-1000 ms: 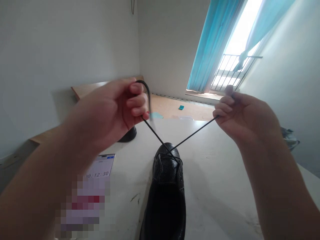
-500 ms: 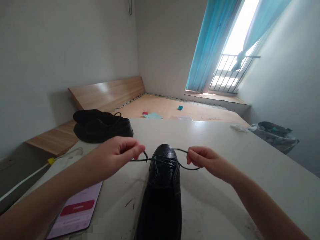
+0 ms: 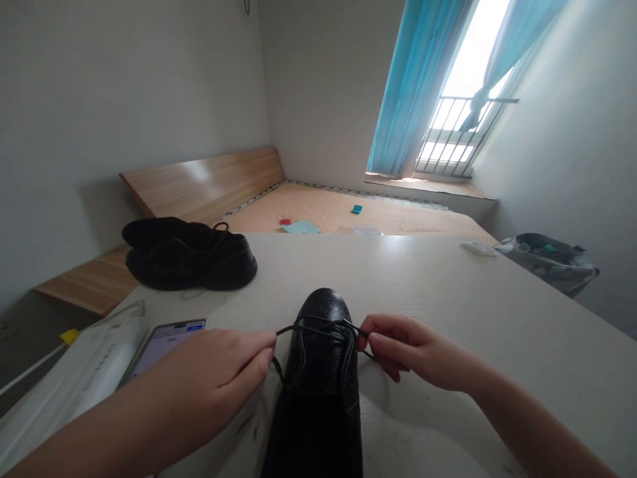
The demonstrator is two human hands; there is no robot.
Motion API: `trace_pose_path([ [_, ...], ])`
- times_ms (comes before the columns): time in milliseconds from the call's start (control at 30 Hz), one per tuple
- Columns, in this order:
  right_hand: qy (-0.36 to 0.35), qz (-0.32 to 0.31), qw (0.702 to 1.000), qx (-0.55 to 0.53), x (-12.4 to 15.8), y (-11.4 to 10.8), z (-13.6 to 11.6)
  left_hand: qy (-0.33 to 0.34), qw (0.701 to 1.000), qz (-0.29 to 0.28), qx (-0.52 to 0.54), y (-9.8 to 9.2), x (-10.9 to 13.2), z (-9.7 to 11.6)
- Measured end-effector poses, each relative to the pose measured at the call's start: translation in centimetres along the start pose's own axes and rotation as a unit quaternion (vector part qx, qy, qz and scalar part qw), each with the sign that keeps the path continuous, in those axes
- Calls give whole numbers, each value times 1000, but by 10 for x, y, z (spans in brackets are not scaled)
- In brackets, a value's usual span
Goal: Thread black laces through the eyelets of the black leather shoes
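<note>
Closest to where I stand, both hands have come down from the high, wide pull of a second ago and settled low on either side of the black shoe (image 3: 321,378). The left hand (image 3: 231,365) pinches the dark lace (image 3: 293,326) between thumb and forefinger; the right hand (image 3: 413,348) pinches it too, fingertips close by the shoe's flank. What was a taut V is now a softer line curving across the tongue, so I'd judge the hard tugging has given way to finer fingerwork. The shoe sits upright on the white table (image 3: 448,285), its dark opening nearest the person and its toe pointing away. Its leather is pebbled and glossy, catching the light at the rounded toe; the eyelet flaps stand a little apart, and how the strands cross is too fine to make out. Left of it, a phone (image 3: 158,352) lies partly behind the left hand. Farther off, more black footwear (image 3: 192,259) rests on the table, then a pale bed-like platform (image 3: 333,206), and beyond that a blue curtain (image 3: 408,99).
</note>
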State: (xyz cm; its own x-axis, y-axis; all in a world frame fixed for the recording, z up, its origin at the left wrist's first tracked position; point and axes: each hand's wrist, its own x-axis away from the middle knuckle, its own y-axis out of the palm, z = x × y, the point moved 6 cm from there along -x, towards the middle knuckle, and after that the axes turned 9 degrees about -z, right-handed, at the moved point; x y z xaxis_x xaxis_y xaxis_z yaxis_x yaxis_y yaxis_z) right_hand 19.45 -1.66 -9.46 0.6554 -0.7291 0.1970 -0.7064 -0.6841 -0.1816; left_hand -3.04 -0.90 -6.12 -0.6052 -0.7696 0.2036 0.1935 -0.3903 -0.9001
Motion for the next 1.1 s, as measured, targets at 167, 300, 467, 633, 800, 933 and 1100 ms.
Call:
trace_pose_path([
  [167, -27, 19, 999, -14, -10, 0, 6, 7, 997, -77, 14, 6, -5, 4],
  [300, -2, -11, 1000, -17, -5, 2, 5, -4, 997, -65, 52, 2, -7, -2],
  [467, 16, -17, 1000, -14, -1, 4, 3, -39, 997, -45, 56, 1, -8, -12],
  [633, 13, -13, 1000, -23, -4, 10, 7, -39, 997, -32, 66, -2, -8, -10],
  [800, 2, -5, 999, -38, -5, 12, 5, -48, 998, -10, 48, -8, -5, -9],
  [933, -10, -10, 999, -44, -5, 12, 3, -26, 999, 4, 34, -11, -5, -6],
  [1100, -10, -17, 999, -48, -6, 14, 2, -10, 999, 13, 33, -11, -5, -3],
])
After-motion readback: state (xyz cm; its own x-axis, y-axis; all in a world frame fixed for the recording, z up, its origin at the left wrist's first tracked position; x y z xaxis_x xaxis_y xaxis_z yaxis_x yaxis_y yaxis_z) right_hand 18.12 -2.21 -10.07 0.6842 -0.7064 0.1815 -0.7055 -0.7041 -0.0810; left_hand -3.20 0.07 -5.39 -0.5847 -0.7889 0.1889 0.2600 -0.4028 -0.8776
